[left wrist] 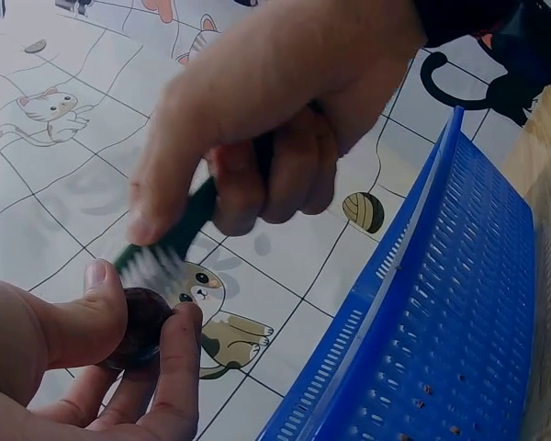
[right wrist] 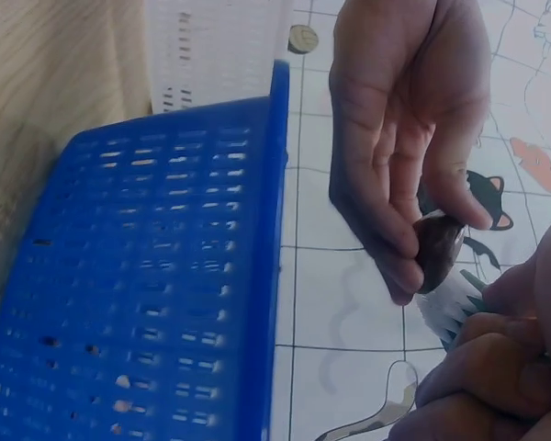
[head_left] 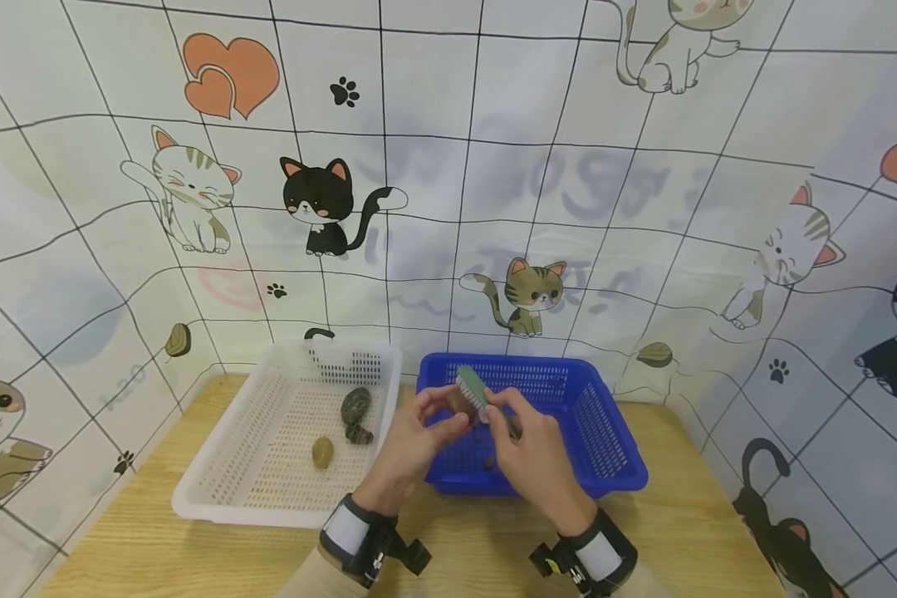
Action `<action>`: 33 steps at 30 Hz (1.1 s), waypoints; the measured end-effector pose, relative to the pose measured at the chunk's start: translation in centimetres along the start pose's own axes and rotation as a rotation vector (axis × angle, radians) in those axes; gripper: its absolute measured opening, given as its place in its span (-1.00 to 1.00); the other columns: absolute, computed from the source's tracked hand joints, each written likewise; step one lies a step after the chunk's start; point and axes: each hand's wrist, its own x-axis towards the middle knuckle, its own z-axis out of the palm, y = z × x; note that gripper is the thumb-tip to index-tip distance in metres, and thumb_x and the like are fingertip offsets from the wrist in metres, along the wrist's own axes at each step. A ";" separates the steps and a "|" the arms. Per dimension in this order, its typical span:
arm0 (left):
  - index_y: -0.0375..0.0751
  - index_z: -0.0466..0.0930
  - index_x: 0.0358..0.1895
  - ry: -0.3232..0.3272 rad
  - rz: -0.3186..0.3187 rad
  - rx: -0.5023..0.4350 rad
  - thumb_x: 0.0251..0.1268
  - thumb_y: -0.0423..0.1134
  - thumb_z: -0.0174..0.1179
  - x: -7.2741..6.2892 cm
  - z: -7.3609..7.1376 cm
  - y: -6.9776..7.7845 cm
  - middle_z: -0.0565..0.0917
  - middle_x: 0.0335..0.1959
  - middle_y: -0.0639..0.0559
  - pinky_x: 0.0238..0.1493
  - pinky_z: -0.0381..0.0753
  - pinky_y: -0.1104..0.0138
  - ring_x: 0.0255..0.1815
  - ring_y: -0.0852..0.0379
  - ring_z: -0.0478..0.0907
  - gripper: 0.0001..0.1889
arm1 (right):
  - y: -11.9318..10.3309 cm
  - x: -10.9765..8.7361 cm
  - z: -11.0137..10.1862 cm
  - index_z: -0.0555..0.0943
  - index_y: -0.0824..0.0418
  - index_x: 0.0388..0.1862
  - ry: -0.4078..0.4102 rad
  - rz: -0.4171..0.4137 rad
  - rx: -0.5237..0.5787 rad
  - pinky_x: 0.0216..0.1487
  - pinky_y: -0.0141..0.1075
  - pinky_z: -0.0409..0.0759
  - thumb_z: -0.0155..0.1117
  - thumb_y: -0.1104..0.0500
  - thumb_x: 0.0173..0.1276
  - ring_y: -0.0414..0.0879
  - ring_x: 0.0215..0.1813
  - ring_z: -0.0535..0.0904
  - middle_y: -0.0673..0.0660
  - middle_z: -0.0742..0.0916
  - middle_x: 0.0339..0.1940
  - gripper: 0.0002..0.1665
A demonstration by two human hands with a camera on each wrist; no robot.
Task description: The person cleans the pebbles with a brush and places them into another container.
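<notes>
My left hand (head_left: 409, 440) pinches a smooth reddish-brown stone (head_left: 459, 404) between thumb and fingers, above the blue basket. A green brush (head_left: 473, 384) with white bristles is gripped in my right hand (head_left: 532, 453). In the left wrist view the bristles (left wrist: 156, 268) meet the upper side of the stone (left wrist: 145, 326), which looks dark and glossy. The right wrist view shows the stone (right wrist: 438, 248) held by the fingertips, with the bristles against its lower end. Fingers hide much of the brush handle.
The blue perforated basket (head_left: 620, 448) stands below my hands, with small brown bits inside. To its left is a white perforated basket (head_left: 232, 465) holding a yellow-brown stone (head_left: 323, 453) and two dark stones (head_left: 355, 406). A cat-patterned sheet (head_left: 426, 174) hangs behind the wooden table (head_left: 142, 531).
</notes>
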 end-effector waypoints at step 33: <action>-0.33 0.63 0.52 0.001 0.001 0.009 0.67 -0.39 0.44 0.0 0.0 0.0 0.76 0.44 -0.28 0.42 0.82 0.23 0.23 0.12 0.82 -0.53 | -0.3 -0.4 0.3 0.78 0.10 0.28 0.052 -0.056 0.030 -0.74 -0.55 0.21 0.31 0.18 0.86 -0.52 -0.72 0.26 0.11 0.98 -0.14 -0.80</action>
